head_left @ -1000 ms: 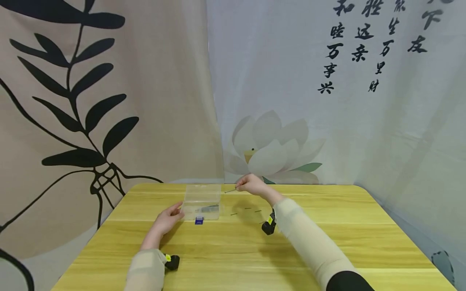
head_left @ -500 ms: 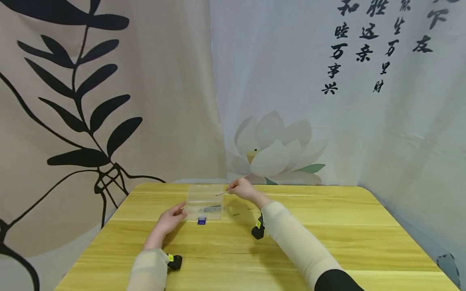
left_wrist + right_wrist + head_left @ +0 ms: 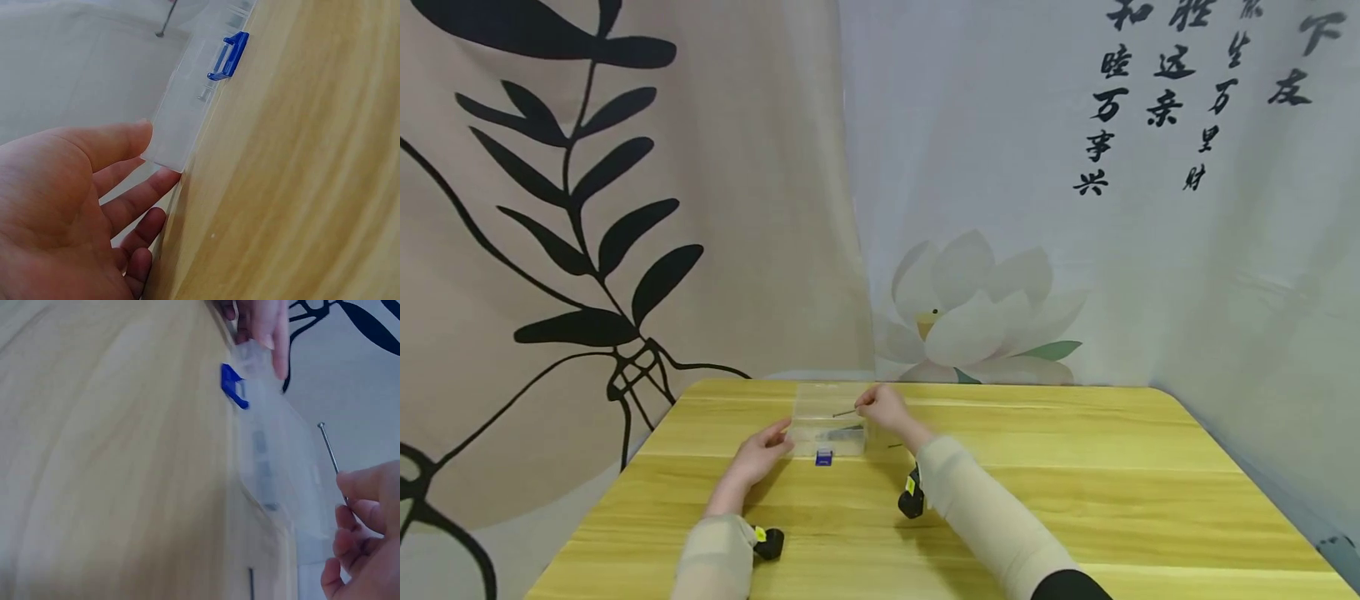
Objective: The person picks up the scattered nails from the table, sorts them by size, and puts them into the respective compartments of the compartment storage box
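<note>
A clear plastic box (image 3: 805,446) with a blue latch (image 3: 230,57) stands on the table, its see-through lid (image 3: 820,402) raised at the back. Thin grey metal pieces (image 3: 844,432) lie inside. My left hand (image 3: 762,457) touches the box's left end, thumb at the upper corner and a fingertip at the lower one, fingers relaxed. My right hand (image 3: 883,410) pinches a long thin nail (image 3: 329,450) between thumb and fingers, its flat head pointing away from the hand. In the head view the nail overlaps the lid, above the box.
Another nail (image 3: 252,584) lies on the wooden table (image 3: 1000,517) right of the box, below my right forearm. A hanging cloth (image 3: 775,208) printed with leaves, a lotus and characters rises behind the table's far edge. Black wrist cameras (image 3: 912,498) sit on both wrists.
My right hand has moved left and slightly down with the nail, from right of the box to over it. The left hand keeps its place at the box's end.
</note>
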The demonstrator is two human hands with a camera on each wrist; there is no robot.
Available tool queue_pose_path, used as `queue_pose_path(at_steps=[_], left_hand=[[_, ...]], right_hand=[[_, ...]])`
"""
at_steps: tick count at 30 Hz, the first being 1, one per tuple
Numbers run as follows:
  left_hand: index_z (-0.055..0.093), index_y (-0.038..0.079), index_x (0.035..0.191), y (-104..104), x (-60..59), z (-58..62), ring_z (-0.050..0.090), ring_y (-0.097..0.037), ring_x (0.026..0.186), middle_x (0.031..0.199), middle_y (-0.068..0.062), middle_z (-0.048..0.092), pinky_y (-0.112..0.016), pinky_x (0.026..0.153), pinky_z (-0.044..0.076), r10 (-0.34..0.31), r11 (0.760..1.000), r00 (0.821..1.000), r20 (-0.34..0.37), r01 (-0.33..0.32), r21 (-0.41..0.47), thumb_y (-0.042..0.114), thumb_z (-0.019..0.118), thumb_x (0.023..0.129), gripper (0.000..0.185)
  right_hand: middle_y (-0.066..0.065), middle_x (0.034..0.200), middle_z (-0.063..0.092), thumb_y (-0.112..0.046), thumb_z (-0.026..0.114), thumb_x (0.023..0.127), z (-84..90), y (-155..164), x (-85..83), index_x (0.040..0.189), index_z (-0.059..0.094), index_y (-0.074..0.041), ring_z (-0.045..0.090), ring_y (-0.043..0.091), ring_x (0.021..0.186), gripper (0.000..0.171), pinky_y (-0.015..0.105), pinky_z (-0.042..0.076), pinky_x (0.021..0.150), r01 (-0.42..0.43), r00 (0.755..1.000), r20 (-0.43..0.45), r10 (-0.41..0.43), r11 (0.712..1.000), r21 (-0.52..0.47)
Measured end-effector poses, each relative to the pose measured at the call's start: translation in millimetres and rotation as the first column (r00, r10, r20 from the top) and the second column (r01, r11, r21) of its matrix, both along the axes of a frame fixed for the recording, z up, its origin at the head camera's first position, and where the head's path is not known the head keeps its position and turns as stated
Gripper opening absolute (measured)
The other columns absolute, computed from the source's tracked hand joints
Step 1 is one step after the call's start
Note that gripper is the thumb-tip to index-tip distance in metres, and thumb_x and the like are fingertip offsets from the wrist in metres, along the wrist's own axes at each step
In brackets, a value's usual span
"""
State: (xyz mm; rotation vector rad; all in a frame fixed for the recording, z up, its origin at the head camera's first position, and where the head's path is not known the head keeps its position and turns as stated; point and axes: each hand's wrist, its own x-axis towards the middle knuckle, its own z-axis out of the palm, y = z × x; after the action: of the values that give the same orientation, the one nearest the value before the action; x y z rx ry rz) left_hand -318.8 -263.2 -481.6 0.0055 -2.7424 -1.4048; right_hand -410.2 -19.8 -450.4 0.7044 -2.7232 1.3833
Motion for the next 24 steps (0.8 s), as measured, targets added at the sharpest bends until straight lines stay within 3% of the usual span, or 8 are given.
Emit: queue_pose_path(at_steps=[4, 12, 19, 24], left_hand=[[0.04, 0.004, 0.147, 2, 0.8, -1.2, 0.045, -0.045, 0.125, 0.136, -0.028, 0.05, -0.057, 0.102, 0.036, -0.006, 1.0, 1.0, 0.002, 0.006, -0.007, 0.02, 0.054, 0.1, 0.051], [0.041, 0.005, 0.147, 5, -0.3, -3.7, 0.045, -0.044, 0.125, 0.136, -0.027, 0.051, -0.058, 0.103, 0.035, -0.001, 1.0, 1.0, 0.0, 0.001, 0.01, 0.022, 0.055, 0.1, 0.051], [0.042, 0.004, 0.146, 3, -0.7, -0.5, 0.046, -0.044, 0.125, 0.135, -0.027, 0.051, -0.056, 0.102, 0.036, 0.0, 1.0, 1.0, -0.006, 0.0, 0.021, 0.02, 0.056, 0.1, 0.051], [0.042, 0.005, 0.146, -1, -0.7, -1.6, 0.046, -0.043, 0.125, 0.135, -0.026, 0.052, -0.056, 0.103, 0.036, 0.011, 1.0, 1.0, -0.001, -0.011, 0.017, 0.021, 0.056, 0.1, 0.051]], right_hand=[[0.007, 0.086, 0.07, -0.003, 0.066, 0.088, -5.5, -6, 4.2, 0.09, 0.073, 0.0, 0.054, 0.011, 0.068, 0.008, 0.025, 0.048, 0.061, 0.027, 0.999, -0.019, -0.027, 0.999, 0.028], [0.007, 0.091, 0.07, -0.004, 0.065, 0.089, -12.5, -10, 7.6, 0.092, 0.074, -0.003, 0.059, 0.014, 0.074, 0.01, 0.031, 0.051, 0.068, 0.062, 0.998, -0.026, -0.06, 0.992, 0.113], [0.007, 0.092, 0.07, -0.002, 0.065, 0.088, -10.2, -15, 8.5, 0.091, 0.074, -0.003, 0.063, 0.021, 0.085, 0.009, 0.037, 0.053, 0.073, 0.053, 0.998, -0.021, -0.051, 0.993, 0.106], [0.006, 0.09, 0.071, -0.004, 0.068, 0.087, -11.6, -16, 5.7, 0.088, 0.075, -0.004, 0.062, 0.019, 0.082, 0.008, 0.033, 0.052, 0.071, 0.056, 0.997, -0.06, -0.049, 0.992, 0.109]])
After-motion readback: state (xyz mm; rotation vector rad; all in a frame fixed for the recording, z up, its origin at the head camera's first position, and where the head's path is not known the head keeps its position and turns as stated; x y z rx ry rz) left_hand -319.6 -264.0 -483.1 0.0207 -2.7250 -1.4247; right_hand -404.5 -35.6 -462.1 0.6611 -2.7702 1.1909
